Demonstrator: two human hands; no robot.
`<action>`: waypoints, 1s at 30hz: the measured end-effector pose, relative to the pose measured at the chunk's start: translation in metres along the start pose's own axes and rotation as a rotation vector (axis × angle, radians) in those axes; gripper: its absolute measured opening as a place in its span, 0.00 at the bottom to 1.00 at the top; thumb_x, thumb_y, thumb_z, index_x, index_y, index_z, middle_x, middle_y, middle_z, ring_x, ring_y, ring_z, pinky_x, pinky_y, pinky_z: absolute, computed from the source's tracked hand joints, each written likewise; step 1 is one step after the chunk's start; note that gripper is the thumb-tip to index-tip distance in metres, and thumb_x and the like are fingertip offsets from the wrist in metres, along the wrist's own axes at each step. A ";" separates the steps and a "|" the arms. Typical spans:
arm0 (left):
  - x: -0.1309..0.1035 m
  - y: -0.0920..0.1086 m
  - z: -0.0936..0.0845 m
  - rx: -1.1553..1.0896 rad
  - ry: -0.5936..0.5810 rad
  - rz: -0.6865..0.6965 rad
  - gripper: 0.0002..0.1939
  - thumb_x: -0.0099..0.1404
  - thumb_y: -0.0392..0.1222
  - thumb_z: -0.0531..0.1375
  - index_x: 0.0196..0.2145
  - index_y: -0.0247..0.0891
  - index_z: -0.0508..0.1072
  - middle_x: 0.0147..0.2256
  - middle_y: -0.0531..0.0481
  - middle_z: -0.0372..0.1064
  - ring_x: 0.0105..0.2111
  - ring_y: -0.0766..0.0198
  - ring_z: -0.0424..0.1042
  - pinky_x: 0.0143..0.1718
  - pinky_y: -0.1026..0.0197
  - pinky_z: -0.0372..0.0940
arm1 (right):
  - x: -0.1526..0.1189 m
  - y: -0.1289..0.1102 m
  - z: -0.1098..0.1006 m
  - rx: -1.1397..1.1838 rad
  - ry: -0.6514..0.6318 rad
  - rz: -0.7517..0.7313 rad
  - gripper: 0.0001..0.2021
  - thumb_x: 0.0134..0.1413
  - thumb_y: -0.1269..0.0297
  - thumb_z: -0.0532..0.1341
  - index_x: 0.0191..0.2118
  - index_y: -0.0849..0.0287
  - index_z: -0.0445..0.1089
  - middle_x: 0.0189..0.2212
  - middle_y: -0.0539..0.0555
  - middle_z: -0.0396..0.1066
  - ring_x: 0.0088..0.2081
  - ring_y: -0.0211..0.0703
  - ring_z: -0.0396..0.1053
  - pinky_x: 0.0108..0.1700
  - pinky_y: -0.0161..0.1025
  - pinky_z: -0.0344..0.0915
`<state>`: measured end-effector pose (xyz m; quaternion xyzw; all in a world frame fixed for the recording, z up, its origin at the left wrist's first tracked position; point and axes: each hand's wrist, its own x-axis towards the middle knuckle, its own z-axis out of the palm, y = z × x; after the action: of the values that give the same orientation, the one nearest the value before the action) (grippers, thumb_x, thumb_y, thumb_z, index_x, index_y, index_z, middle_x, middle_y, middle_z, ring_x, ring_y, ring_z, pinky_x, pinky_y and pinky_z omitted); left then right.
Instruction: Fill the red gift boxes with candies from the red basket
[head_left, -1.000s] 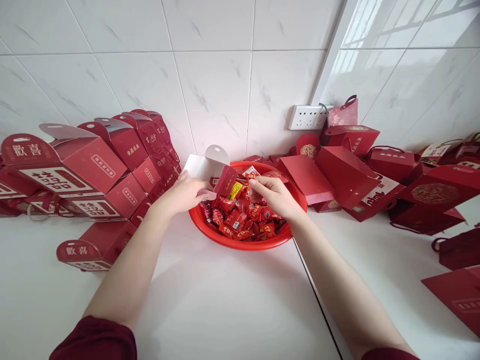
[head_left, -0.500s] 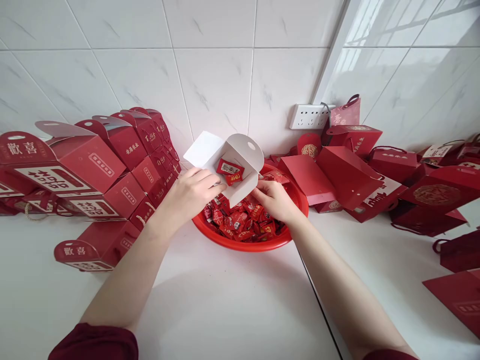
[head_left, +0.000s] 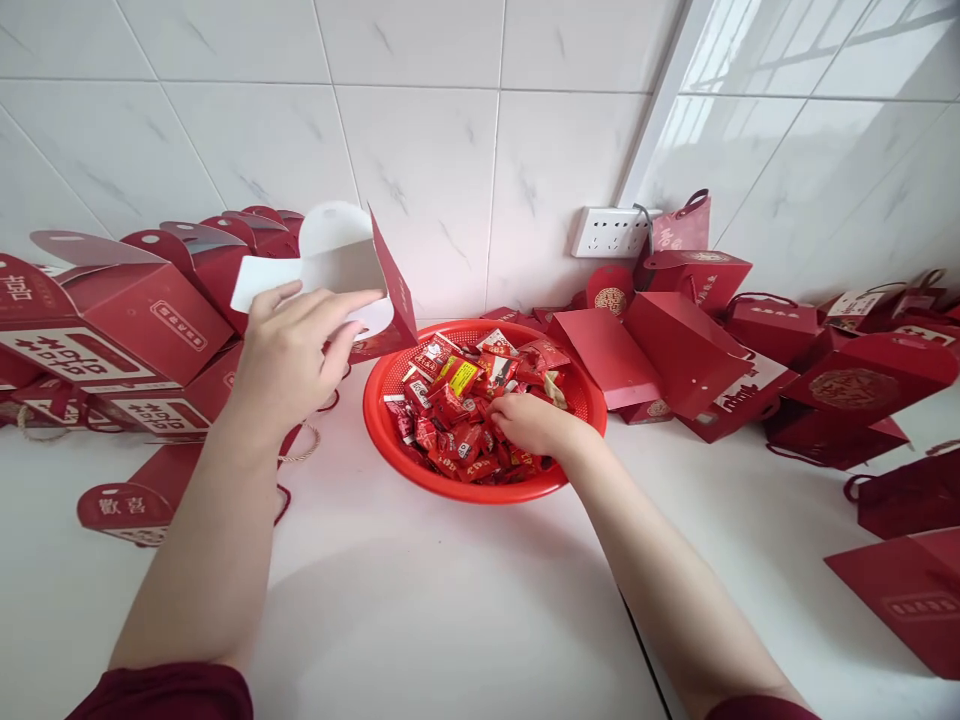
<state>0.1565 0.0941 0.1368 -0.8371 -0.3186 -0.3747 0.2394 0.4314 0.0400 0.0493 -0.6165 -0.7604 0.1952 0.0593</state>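
My left hand (head_left: pixel 289 340) grips an opened gift box (head_left: pixel 337 240), red outside and white inside, by its near side. The box is held up to the left of the basket with its flaps spread; its contents are hidden from this angle. A red plastic basket (head_left: pixel 450 489) in the middle is filled with wrapped candies (head_left: pixel 454 405), mostly red, one with a yellow label. Inside the basket, my right hand (head_left: pixel 536 425) reaches in from the right, its fingers curled closed on a wrapped candy that they partly hide.
Red gift boxes (head_left: pixel 150 320) with handle flaps are stacked at left, one more box (head_left: pixel 169 485) before them. At right lie several red boxes (head_left: pixel 682 355) and bags, some with cords. A white power strip (head_left: pixel 611 232) is against the tiled wall (head_left: pixel 420 150).
My left hand has carried the open box from above the basket to the left and turned it. My right hand has let go of the box and moved down into the candies.
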 end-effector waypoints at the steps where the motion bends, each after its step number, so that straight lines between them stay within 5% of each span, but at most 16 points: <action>1: 0.000 -0.002 -0.001 0.000 0.009 -0.005 0.16 0.72 0.40 0.54 0.54 0.52 0.73 0.40 0.55 0.77 0.41 0.60 0.75 0.63 0.47 0.58 | 0.000 -0.001 0.001 -0.011 -0.025 -0.002 0.15 0.66 0.69 0.49 0.43 0.63 0.74 0.48 0.65 0.74 0.49 0.54 0.72 0.49 0.42 0.62; 5: -0.001 -0.004 -0.001 0.006 0.008 0.024 0.18 0.71 0.39 0.54 0.54 0.54 0.74 0.38 0.56 0.77 0.38 0.62 0.75 0.67 0.45 0.52 | -0.007 -0.006 -0.001 -0.029 -0.107 -0.039 0.18 0.68 0.64 0.51 0.55 0.61 0.72 0.56 0.64 0.70 0.57 0.56 0.67 0.57 0.46 0.60; 9: 0.000 -0.002 0.002 0.036 -0.010 0.087 0.17 0.71 0.37 0.55 0.51 0.51 0.77 0.35 0.55 0.76 0.35 0.64 0.74 0.67 0.44 0.54 | -0.014 -0.011 -0.003 -0.085 -0.164 0.010 0.26 0.69 0.56 0.52 0.68 0.54 0.58 0.66 0.66 0.58 0.64 0.63 0.59 0.60 0.57 0.57; 15: 0.001 0.008 0.012 -0.031 -0.073 0.118 0.18 0.70 0.36 0.55 0.49 0.55 0.79 0.35 0.55 0.77 0.34 0.64 0.75 0.67 0.44 0.54 | -0.010 -0.012 -0.002 -0.131 -0.188 -0.031 0.20 0.70 0.59 0.50 0.54 0.64 0.74 0.53 0.70 0.70 0.60 0.61 0.63 0.58 0.54 0.59; 19: 0.002 0.018 0.020 -0.062 -0.121 0.265 0.23 0.68 0.31 0.54 0.48 0.58 0.78 0.35 0.57 0.78 0.35 0.65 0.76 0.64 0.46 0.57 | -0.011 -0.013 -0.006 -0.109 -0.177 -0.015 0.21 0.70 0.58 0.49 0.46 0.64 0.76 0.51 0.69 0.72 0.55 0.60 0.68 0.56 0.51 0.62; 25: 0.002 0.030 0.026 -0.114 -0.071 0.426 0.23 0.67 0.26 0.54 0.45 0.53 0.79 0.37 0.56 0.80 0.38 0.67 0.78 0.61 0.50 0.60 | -0.015 -0.026 -0.008 -0.114 -0.188 0.055 0.26 0.66 0.53 0.54 0.60 0.68 0.67 0.66 0.75 0.56 0.63 0.66 0.60 0.61 0.59 0.57; 30: -0.002 0.030 0.031 -0.152 -0.080 0.478 0.28 0.64 0.22 0.53 0.50 0.51 0.77 0.38 0.55 0.80 0.39 0.66 0.78 0.62 0.49 0.59 | -0.012 -0.025 -0.011 -0.115 -0.178 0.019 0.22 0.66 0.54 0.54 0.55 0.65 0.72 0.58 0.70 0.67 0.61 0.60 0.63 0.65 0.59 0.51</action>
<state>0.1913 0.0931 0.1120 -0.9184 -0.0919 -0.2968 0.2448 0.4148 0.0266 0.0704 -0.6063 -0.7667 0.2060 -0.0457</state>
